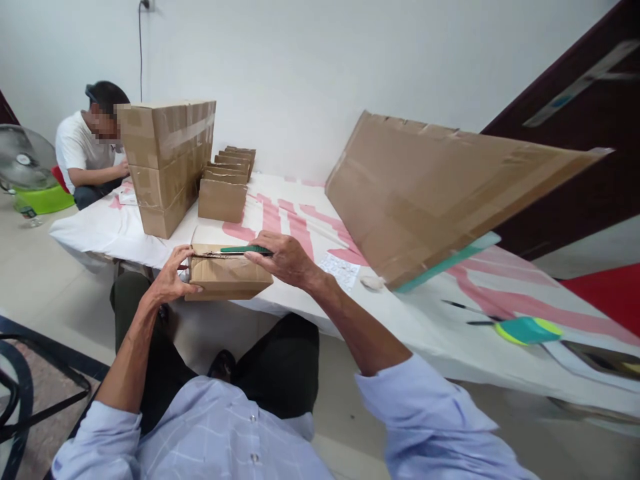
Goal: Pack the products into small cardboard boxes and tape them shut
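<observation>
A small cardboard box (227,277) rests at the front edge of the cloth-covered table (310,200). My left hand (173,275) grips its left end, thumb low on the near side and fingers at the top corner. In my right hand (283,257) is a green-handled knife (235,250), held flat over the box's top edge. Its thin blade points left, toward my left fingers, and lies along the top edge of the cardboard; whether it is inside a slit I cannot tell.
A tall taped carton stack (170,160) and a row of cardboard pieces (225,197) stand behind. A large cardboard panel (440,193) leans at right. Pens (470,308) and a teal-yellow object (527,330) lie further right. A person (93,150) sits at left beside a fan (25,160).
</observation>
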Action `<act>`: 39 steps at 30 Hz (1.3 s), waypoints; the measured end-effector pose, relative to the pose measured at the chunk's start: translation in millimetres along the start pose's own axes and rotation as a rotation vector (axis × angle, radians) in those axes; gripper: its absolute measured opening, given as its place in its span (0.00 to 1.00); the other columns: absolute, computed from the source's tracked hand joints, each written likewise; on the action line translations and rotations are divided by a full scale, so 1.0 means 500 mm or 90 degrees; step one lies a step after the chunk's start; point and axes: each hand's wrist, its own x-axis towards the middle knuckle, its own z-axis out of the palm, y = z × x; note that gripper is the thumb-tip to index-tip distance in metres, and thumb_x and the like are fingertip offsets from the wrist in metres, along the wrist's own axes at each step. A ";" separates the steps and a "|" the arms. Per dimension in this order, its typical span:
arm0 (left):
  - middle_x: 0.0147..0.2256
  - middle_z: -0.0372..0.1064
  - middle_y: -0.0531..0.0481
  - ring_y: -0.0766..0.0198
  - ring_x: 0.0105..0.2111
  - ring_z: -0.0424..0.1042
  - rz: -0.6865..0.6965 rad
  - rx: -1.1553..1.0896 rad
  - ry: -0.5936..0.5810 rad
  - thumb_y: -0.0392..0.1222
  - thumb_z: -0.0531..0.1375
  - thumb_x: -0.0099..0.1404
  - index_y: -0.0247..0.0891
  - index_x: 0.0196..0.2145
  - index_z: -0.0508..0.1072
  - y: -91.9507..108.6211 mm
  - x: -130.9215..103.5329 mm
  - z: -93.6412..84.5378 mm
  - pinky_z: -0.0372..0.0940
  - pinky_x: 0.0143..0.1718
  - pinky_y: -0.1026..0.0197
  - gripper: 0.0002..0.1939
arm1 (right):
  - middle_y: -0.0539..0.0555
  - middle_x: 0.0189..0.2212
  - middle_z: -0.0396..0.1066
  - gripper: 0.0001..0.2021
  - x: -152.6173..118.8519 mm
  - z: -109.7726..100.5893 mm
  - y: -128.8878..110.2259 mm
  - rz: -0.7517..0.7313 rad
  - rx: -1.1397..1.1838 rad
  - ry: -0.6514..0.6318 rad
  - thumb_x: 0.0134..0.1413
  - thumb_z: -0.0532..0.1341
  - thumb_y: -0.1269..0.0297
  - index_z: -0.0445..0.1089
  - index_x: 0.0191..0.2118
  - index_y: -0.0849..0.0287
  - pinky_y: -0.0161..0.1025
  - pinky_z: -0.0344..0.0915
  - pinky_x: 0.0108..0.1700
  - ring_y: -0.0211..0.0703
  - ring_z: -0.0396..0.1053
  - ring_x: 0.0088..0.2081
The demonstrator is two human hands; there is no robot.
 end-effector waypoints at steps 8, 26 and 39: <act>0.67 0.58 0.40 0.41 0.68 0.64 0.007 -0.005 0.003 0.40 0.81 0.47 0.47 0.62 0.73 -0.004 0.003 0.003 0.73 0.61 0.41 0.46 | 0.56 0.38 0.77 0.14 0.005 -0.012 -0.012 -0.012 -0.097 -0.038 0.74 0.59 0.56 0.80 0.43 0.57 0.40 0.64 0.41 0.46 0.73 0.39; 0.67 0.59 0.40 0.40 0.67 0.66 -0.009 0.014 -0.001 0.48 0.82 0.47 0.47 0.60 0.76 0.001 0.026 -0.018 0.72 0.62 0.40 0.43 | 0.56 0.36 0.80 0.15 0.079 -0.051 0.004 -0.006 -0.244 -0.181 0.73 0.64 0.50 0.80 0.41 0.56 0.38 0.58 0.38 0.47 0.76 0.39; 0.63 0.61 0.43 0.42 0.65 0.67 -0.027 0.011 -0.020 0.46 0.81 0.47 0.50 0.60 0.77 -0.007 0.017 -0.006 0.74 0.59 0.43 0.42 | 0.57 0.39 0.82 0.10 -0.032 -0.133 0.115 0.111 -0.335 -0.219 0.70 0.66 0.56 0.80 0.40 0.55 0.39 0.56 0.37 0.49 0.76 0.40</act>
